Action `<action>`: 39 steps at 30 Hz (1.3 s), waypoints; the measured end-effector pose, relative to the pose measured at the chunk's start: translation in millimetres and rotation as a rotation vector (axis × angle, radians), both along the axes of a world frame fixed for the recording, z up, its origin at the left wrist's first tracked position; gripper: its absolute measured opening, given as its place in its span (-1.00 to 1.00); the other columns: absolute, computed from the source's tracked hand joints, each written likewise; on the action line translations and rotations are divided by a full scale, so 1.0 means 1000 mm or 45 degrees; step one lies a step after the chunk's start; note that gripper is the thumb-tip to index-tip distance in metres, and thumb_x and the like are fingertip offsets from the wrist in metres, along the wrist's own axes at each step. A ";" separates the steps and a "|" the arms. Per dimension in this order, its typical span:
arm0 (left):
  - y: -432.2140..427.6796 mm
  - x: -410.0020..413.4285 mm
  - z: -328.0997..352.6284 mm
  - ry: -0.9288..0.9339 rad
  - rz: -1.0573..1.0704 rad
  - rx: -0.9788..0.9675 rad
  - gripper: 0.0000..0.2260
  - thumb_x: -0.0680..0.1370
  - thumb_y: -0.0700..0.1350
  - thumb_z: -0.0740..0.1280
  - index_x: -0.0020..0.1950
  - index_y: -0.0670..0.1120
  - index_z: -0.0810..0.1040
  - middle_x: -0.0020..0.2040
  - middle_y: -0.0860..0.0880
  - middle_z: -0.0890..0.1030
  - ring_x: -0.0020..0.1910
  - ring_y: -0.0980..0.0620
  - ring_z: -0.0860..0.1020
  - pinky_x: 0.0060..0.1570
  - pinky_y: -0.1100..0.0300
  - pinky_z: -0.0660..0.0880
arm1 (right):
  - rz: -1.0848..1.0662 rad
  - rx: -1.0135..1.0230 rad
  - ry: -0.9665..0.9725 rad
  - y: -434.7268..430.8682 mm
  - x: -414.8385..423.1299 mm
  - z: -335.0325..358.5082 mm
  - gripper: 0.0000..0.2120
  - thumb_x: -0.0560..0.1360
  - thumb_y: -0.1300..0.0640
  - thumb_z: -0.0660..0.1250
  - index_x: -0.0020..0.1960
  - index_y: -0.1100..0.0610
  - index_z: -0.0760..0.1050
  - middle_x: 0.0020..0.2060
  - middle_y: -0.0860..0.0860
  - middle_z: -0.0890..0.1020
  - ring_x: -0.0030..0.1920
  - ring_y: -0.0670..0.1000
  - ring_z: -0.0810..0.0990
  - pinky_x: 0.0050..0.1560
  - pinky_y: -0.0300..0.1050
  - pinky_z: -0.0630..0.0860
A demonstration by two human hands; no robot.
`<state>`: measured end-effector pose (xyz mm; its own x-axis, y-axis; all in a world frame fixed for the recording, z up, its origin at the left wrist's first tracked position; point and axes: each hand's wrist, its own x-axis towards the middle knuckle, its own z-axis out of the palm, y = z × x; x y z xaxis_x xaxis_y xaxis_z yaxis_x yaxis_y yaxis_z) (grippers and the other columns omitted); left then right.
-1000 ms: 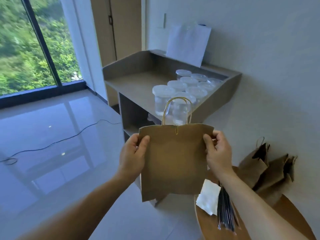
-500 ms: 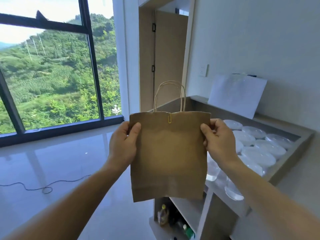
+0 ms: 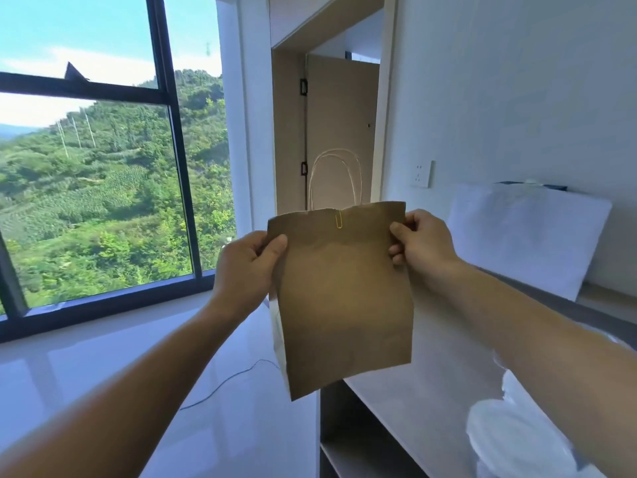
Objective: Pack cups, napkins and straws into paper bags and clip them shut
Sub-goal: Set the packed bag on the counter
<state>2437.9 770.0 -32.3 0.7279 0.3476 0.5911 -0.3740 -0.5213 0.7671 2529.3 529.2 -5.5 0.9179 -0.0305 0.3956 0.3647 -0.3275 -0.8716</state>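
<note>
A brown paper bag [image 3: 344, 305] hangs upright in the air in front of me, held at chest height. A yellow paper clip [image 3: 339, 219] sits on the bag's closed top edge, and the twine handles [image 3: 334, 177] stand up above it. My left hand [image 3: 246, 267] pinches the bag's upper left corner, thumb on the front. My right hand [image 3: 422, 244] pinches the upper right corner the same way. Clear lidded cups [image 3: 517, 432] show at the lower right, partly hidden by my right forearm.
A grey shelf unit [image 3: 413, 401] stands below and to the right of the bag. A white flat bag [image 3: 524, 232] leans on the wall behind it. A large window [image 3: 103, 167] is at the left, a door [image 3: 339, 132] straight ahead, and a black cable [image 3: 224, 384] lies on the glossy floor.
My view has swung up and left, away from the round table and the cups. Both hands have raised the clipped bag with the same grip on its upper corners.
</note>
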 end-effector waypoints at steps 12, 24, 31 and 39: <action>0.017 0.185 -0.004 0.014 -0.235 0.232 -0.63 0.59 0.02 0.33 -0.43 0.05 0.52 -0.51 0.16 0.50 -0.45 0.17 0.47 -0.41 0.40 0.38 | -0.319 -0.066 0.035 0.017 0.174 -0.011 -0.87 0.67 0.14 0.14 0.03 0.16 0.42 -0.11 0.17 0.60 -0.29 0.05 0.60 -0.28 -0.13 0.56; -0.014 0.331 -0.051 0.156 -0.199 0.328 -0.60 0.56 0.00 0.35 -0.46 -0.06 0.39 -0.52 0.18 0.45 -0.44 0.22 0.42 -0.43 0.36 0.32 | -0.365 -0.121 0.165 0.001 0.345 -0.059 -0.84 0.67 0.14 0.14 -0.06 0.12 0.41 -0.18 0.15 0.59 -0.27 0.07 0.60 -0.32 -0.15 0.48; -0.041 0.383 -0.059 0.131 -0.236 0.354 -0.56 0.57 -0.06 0.36 -0.45 -0.06 0.27 -0.53 0.13 0.37 -0.45 0.15 0.35 -0.42 0.31 0.28 | -0.380 -0.146 0.138 -0.016 0.408 -0.070 -0.85 0.67 0.15 0.13 0.02 0.17 0.44 -0.16 0.13 0.62 -0.21 0.07 0.64 -0.24 -0.11 0.52; -0.060 0.402 -0.068 0.152 -0.300 0.281 -0.55 0.56 -0.08 0.36 -0.47 -0.03 0.25 -0.53 0.13 0.35 -0.46 0.13 0.32 -0.44 0.30 0.25 | -0.427 -0.103 0.164 -0.041 0.421 -0.084 -0.84 0.66 0.15 0.13 -0.01 0.17 0.44 -0.12 0.16 0.63 -0.20 0.08 0.64 -0.28 -0.14 0.49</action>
